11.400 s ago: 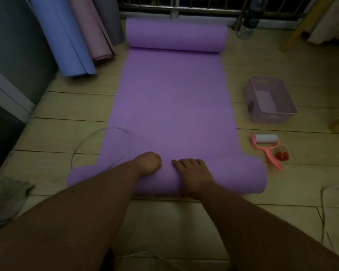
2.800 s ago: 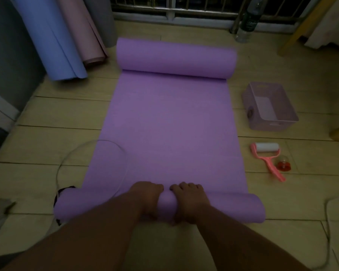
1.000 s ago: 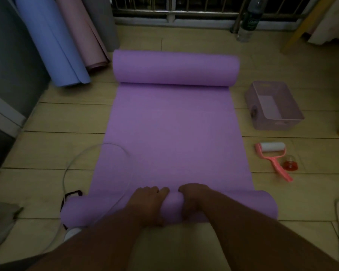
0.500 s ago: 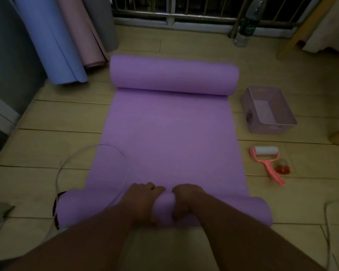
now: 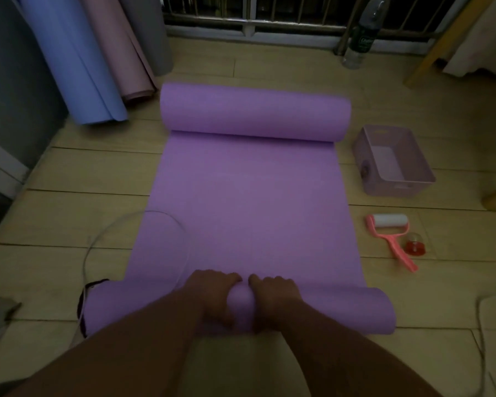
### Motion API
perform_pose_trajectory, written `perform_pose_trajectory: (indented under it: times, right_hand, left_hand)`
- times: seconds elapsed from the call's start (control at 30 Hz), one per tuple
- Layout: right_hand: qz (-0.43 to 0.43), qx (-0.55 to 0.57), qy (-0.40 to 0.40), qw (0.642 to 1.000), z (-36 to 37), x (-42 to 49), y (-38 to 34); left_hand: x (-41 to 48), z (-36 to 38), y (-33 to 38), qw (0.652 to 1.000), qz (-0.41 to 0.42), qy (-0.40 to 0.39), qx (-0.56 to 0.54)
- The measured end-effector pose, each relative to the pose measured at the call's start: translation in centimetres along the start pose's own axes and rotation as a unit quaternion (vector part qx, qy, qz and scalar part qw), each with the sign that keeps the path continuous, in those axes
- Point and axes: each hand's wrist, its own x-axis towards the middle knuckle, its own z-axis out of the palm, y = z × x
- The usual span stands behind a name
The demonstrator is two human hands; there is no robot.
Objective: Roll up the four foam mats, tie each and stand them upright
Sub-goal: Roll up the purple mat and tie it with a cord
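Hands [image 5: 242, 299] on mat [image 5: 249, 207], plank floor [image 5: 78, 173]

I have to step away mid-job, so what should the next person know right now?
Left hand and right hand: both gripping the near roll of the purple mat, side by side at its middle.
The purple mat lies on the floor, its far end also curled into a fat roll.
Done: blue mat, pink mat and grey mat are rolled and leaning at the wall; I can't see any ties.
Left: finish rolling the purple mat, tie it, stand it up.
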Motion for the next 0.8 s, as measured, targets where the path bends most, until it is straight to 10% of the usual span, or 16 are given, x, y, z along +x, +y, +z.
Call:
perform_pose_trajectory:
  times: [0.13, 0.43, 0.7, 0.8]
  right_hand:
    - [-0.004, 0.023, -0.058, 0.998, -2.3, 1.2, -0.2]
    - [-0.056, -0.037, 0.118, 0.991, 0.0, -0.5, 1.8]
    - [-0.003, 0.024, 0.002, 1.000, -2.0, 1.3, 1.4]
    - [-0.022, 0.020, -0.012, 0.999, -2.5, 1.0, 1.7]
  left_hand:
    - [-1.8, 2.4, 0.3, 0.985, 0.018, 0.169, 0.024]
    - [0.6, -2.4, 0.4, 0.999, -0.016, -0.042, -0.030]
    - [-1.6, 2.3, -0.2, 0.975, 0.040, 0.205, 0.074]
    - [-1.4, 1.5, 0.3, 0.993, -0.016, 0.103, 0.055]
